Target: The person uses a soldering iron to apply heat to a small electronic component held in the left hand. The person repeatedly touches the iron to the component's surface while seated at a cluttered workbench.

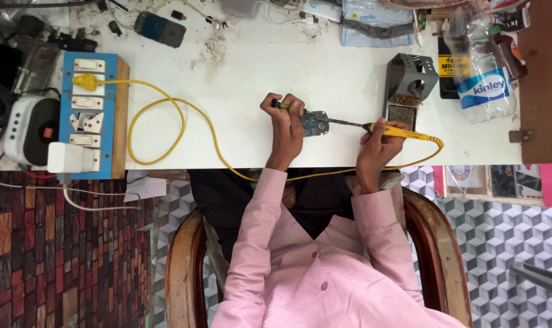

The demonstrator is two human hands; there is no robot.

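Your left hand (286,118) pins the small circuit board (314,123) to the desk (251,79), gripping a green-handled tool; your right hand (379,135) grasps the yellow soldering iron (392,129). Keep the board steady, tip on the joint.

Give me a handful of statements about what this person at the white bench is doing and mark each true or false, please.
1. The right hand holds a yellow soldering iron. True.
2. The left hand rests flat on a phone. False: it grips a small green-handled tool beside a small circuit board.
3. The iron's tip points toward the circuit board. True.
4. The yellow cable runs to a plug in the blue switch board. True.
5. The plastic bottle stands at the bench's left end. False: it lies at the right end, past the metal iron stand.
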